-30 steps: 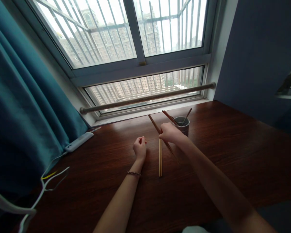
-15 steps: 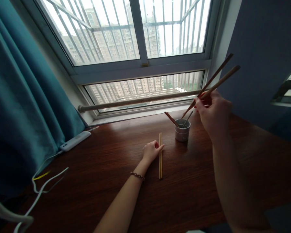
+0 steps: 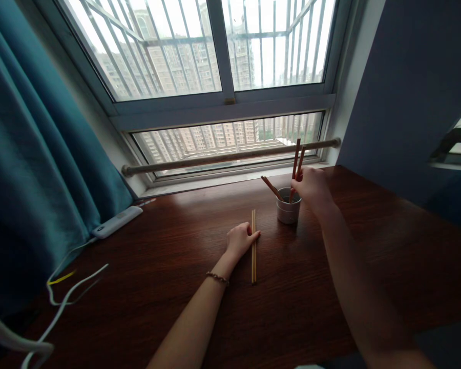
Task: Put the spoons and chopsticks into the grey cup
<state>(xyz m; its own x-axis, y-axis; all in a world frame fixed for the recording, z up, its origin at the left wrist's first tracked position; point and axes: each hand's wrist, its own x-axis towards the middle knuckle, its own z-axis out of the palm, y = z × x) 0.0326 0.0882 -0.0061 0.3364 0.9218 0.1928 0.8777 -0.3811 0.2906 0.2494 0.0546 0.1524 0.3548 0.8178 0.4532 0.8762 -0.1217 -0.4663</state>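
My right hand (image 3: 311, 187) is closed around a pair of reddish-brown chopsticks (image 3: 296, 158), which stand nearly upright with their lower ends inside a small grey cup (image 3: 288, 212). Other brown chopsticks (image 3: 272, 188) lean against the cup's left rim. To the left of the cup, a pair of pale wooden chopsticks (image 3: 254, 264) lies side by side on the table. My left hand (image 3: 240, 239) rests there with curled fingers, its thumb across the pale pair, pinching it about the middle.
The dark wooden table (image 3: 157, 307) reaches back to a barred window with a metal rail (image 3: 223, 158). At left, a white power strip (image 3: 117, 222) and white cables (image 3: 61, 310) lie near a blue curtain (image 3: 34, 128). A wall stands at right.
My right hand has moved left and down to the cup; the brown chopsticks in it have turned from a slant to nearly upright. My left hand and the pale chopsticks stay put.
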